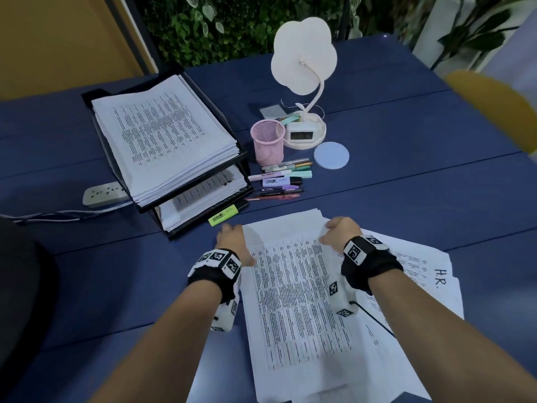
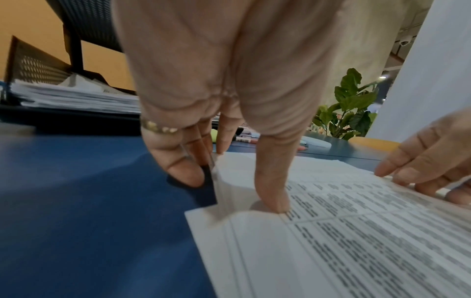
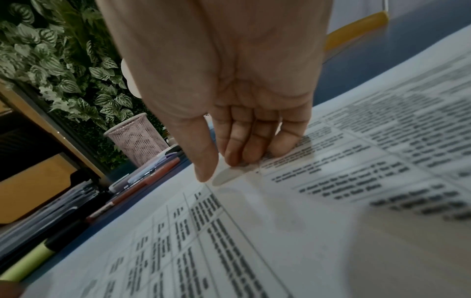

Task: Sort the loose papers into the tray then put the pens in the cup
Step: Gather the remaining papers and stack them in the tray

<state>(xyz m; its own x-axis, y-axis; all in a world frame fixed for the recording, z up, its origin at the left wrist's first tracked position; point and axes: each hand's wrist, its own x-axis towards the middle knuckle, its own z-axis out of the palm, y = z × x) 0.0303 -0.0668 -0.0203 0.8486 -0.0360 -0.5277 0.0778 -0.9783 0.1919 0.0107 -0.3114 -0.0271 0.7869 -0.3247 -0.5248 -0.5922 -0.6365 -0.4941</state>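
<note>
Loose printed papers (image 1: 296, 301) lie spread on the blue table in front of me. My left hand (image 1: 238, 242) holds their left edge. Its thumb (image 2: 272, 193) presses on top, and its fingers (image 2: 186, 173) lie against the raised edge. My right hand (image 1: 334, 228) pinches a curled sheet edge near the far right corner, shown in the right wrist view (image 3: 221, 169). The black two-tier tray (image 1: 200, 221), stacked with paper, stands at the left. A pink mesh cup (image 1: 268, 142) stands empty-looking behind several pens and highlighters (image 1: 280, 181).
A yellow highlighter (image 1: 225, 216) lies by the tray's front. A white lamp (image 1: 305, 68), a small clock (image 1: 300, 135) and a round coaster (image 1: 331, 155) stand behind the cup. A power strip (image 1: 104, 194) lies left of the tray. More sheets marked H.R. (image 1: 436, 274) lie at the right.
</note>
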